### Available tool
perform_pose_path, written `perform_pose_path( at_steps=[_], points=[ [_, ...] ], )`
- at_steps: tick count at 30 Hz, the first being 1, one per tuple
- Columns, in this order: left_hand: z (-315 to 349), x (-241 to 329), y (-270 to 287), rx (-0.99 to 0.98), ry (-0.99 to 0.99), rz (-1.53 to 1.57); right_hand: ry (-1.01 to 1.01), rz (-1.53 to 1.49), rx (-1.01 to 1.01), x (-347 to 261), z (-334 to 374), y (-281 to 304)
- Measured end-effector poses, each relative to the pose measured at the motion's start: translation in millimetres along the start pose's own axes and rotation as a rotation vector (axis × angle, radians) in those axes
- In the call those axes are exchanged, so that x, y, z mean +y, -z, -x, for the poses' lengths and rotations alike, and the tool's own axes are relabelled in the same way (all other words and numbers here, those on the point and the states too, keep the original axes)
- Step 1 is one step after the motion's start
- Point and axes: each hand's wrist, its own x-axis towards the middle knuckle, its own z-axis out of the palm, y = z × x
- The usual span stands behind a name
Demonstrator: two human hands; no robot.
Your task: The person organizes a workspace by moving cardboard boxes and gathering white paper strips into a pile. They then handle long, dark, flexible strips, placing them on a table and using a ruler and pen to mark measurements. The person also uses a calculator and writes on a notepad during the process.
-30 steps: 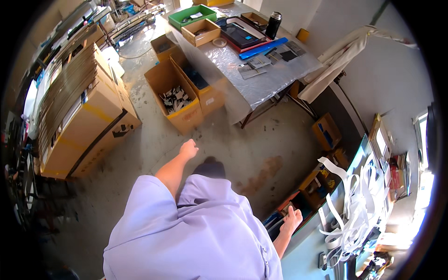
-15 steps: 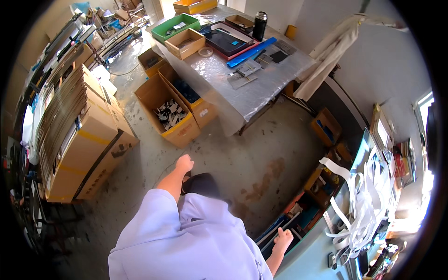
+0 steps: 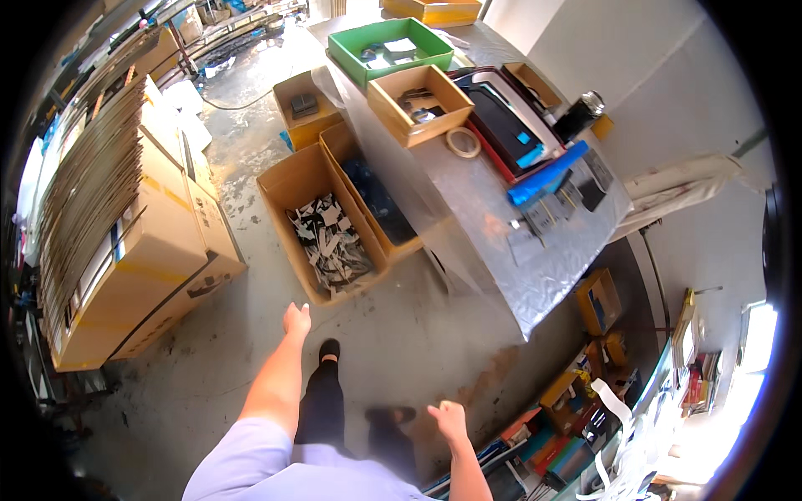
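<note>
My left hand [image 3: 296, 321] hangs over the floor, its fingers curled in with nothing visible in them. Just beyond it stands an open cardboard box [image 3: 280, 188] full of black and white scraps [image 3: 330, 242], which the hand does not touch. My right hand [image 3: 449, 417] is also over the floor, loosely fisted, and no object shows in it. It is closest to the low shelf of boxes at the right.
Ahead is a plastic-covered table [image 3: 468, 188] with a green bin [image 3: 338, 46], a wooden box [image 3: 409, 129], a tape roll [image 3: 463, 142] and a black flask [image 3: 579, 117]. Stacked cardboard [image 3: 159, 259] stands at left. White strips [image 3: 614, 409] hang at right, above a low shelf [image 3: 551, 434].
I have moved forward, so the table and scrap box are nearer. The bench with white strips has slid toward the lower right. Both arms have swung, with both hands still closed.
</note>
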Motion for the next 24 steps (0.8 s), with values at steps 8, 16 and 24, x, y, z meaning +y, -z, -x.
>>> perform_pose_path(
  at_steps=[8,16,24],
  points=[
    [-125.7,40.9,-16.8,-0.191,-0.009,0.157,0.209,-0.058,0.169,-55.8,-307.3,-148.0],
    [-158.1,-55.0,10.7,0.058,-0.067,0.061,-0.185,-0.649,0.091,-192.3,-427.4,-181.0],
    [-131.6,-172.9,76.2,0.164,-0.011,0.063,-0.189,-0.535,0.159,-185.4,-425.2,-227.2]
  ],
)
